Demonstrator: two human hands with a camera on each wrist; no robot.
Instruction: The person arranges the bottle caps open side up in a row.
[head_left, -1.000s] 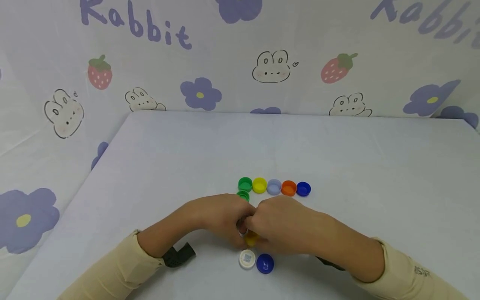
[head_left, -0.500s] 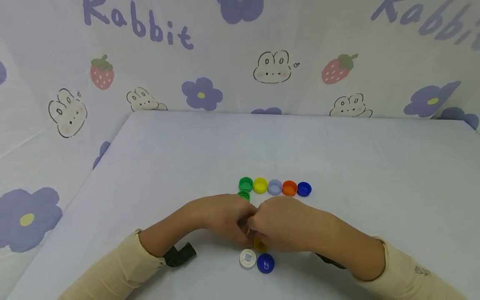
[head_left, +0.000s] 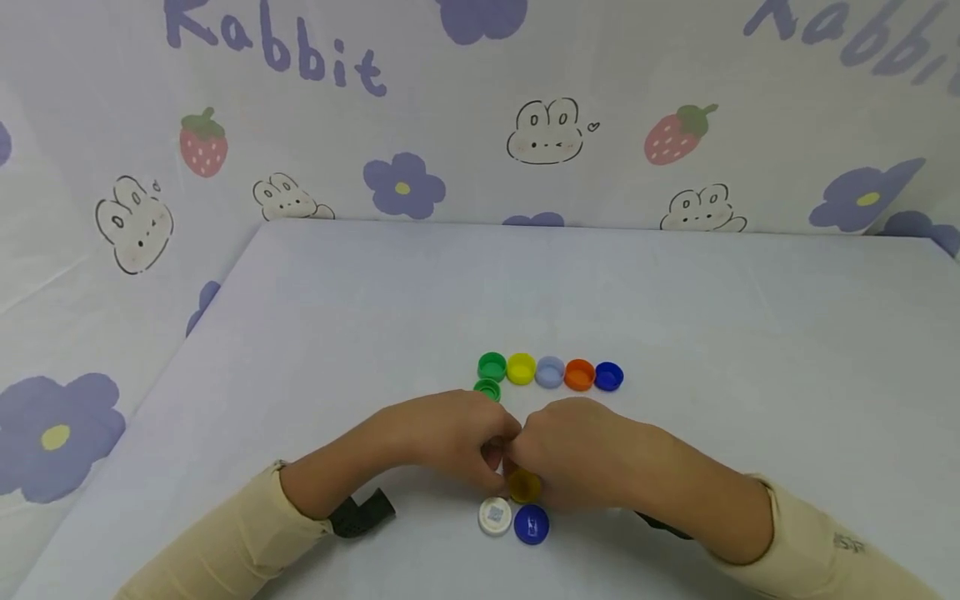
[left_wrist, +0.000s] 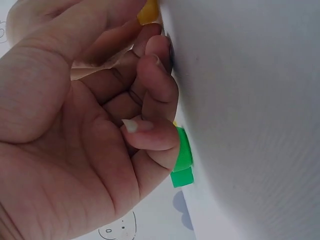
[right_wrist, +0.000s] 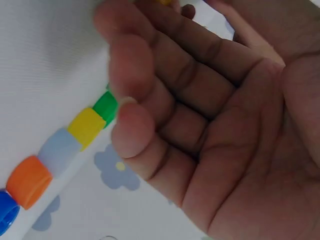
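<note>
In the head view my left hand and right hand meet low over the table, fingers bent. A yellow bottle cap sits between the thumb and fingers of my right hand, which pinches it at the side. My left thumb is close beside the same cap, seen as a yellow edge in the left wrist view. Whether my left fingertips hold anything is hidden. Just nearer lie a white cap and a blue cap, side by side.
Beyond the hands runs a row of upturned caps: green, yellow, pale blue, orange and dark blue. A smaller green cap sits below its left end. A printed cloth hangs behind the white table.
The yellow cap between the hands has shifted to the right and shows more of its face. My hands have drawn slightly apart. The row of caps and the white and blue caps stay put.
</note>
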